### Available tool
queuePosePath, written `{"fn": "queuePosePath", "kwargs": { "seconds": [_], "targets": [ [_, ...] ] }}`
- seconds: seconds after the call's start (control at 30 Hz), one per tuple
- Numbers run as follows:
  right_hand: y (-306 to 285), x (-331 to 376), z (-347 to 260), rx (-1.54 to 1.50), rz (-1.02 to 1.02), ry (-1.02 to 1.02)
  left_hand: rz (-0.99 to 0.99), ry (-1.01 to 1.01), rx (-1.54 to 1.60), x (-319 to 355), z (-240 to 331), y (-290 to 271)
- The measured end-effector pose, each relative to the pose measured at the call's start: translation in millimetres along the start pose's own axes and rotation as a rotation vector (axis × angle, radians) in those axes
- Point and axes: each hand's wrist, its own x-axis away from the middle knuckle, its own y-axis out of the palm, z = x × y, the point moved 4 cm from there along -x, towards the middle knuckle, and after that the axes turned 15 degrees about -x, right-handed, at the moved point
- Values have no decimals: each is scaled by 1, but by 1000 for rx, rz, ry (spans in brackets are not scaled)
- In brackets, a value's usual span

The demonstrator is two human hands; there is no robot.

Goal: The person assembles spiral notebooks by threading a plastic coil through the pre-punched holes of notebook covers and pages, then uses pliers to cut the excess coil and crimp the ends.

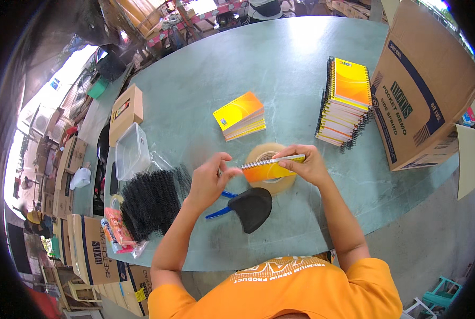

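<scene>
My right hand [307, 166] holds a small yellow-orange notebook [272, 169] edge-on above a roll of clear tape [268, 183]. My left hand [209, 178] pinches the left end of the silver spiral coil along the notebook's top edge. Under my hands lie a black pad-shaped tool [253, 208] and blue-handled pliers [221, 210]. A short stack of the same notebooks [240, 116] lies further back on the green table [258, 69], and a tall stack of spiral-bound notebooks [346, 101] stands to the right.
A heap of black spiral coils [151, 202] lies at my left, beside a clear plastic tub [131, 151] and a small brown box [125, 111]. A large cardboard carton [426, 90] stands at the right. More cartons [96, 250] sit on the floor to the left.
</scene>
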Motion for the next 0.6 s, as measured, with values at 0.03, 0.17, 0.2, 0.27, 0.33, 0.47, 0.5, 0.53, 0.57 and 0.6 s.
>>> {"fn": "queuePosePath", "kwargs": {
  "seconds": [0.03, 0.17, 0.2, 0.27, 0.33, 0.47, 0.5, 0.53, 0.57, 0.6],
  "targets": [
    [1, -1, -1, -10, 6, -6, 34, 67, -14, -2, 1, 0],
    [1, -1, 5, -67, -16, 6, 129, 186, -5, 3, -3, 3],
    [0, -1, 6, -61, 3, 9, 146, 184, 13, 2, -3, 3],
    [-3, -2, 7, -50, 44, 18, -5, -23, 134, -2, -4, 0],
    [-5, 0, 8, -26, 24, 18, -18, -22, 118, -2, -1, 2],
    [-1, 1, 1, -50, 10, 9, 95, 199, -35, 0, 3, 0],
    [0, 2, -1, -49, 10, 4, 81, 203, -28, 0, 2, 0],
    [0, 2, 0, -54, 11, 17, 10, 64, 24, -1, -3, 2],
    [-2, 2, 2, -57, 15, 29, -62, -72, 79, -4, -3, 1],
    [-4, 2, 3, -59, 19, 42, -135, -209, 134, -4, -5, 4]
  ]
}}
